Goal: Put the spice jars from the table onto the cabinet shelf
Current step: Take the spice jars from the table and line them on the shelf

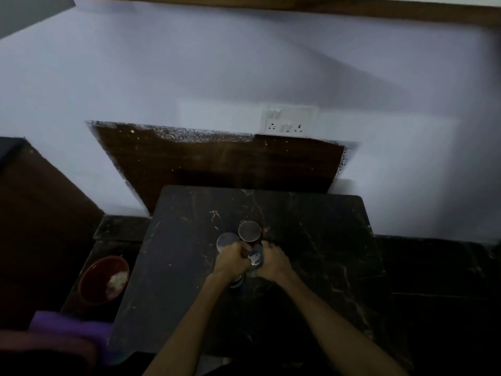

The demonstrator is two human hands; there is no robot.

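Spice jars with round metal lids stand close together on the dark marble table (311,240). One lid (249,230) is at the back, another lid (226,240) sits to its left. My left hand (230,260) is closed around a jar whose lower part (236,282) shows under my wrist. My right hand (272,260) grips a jar (256,257) with a pale label between both hands. The scene is dim and blurred, so jar bodies are hard to make out.
A red bowl (103,278) with white contents sits on the floor at left. A purple cloth (67,329) lies at lower left. A wall socket panel (288,119) is on the white wall behind the table. A wooden edge (298,4) runs along the top.
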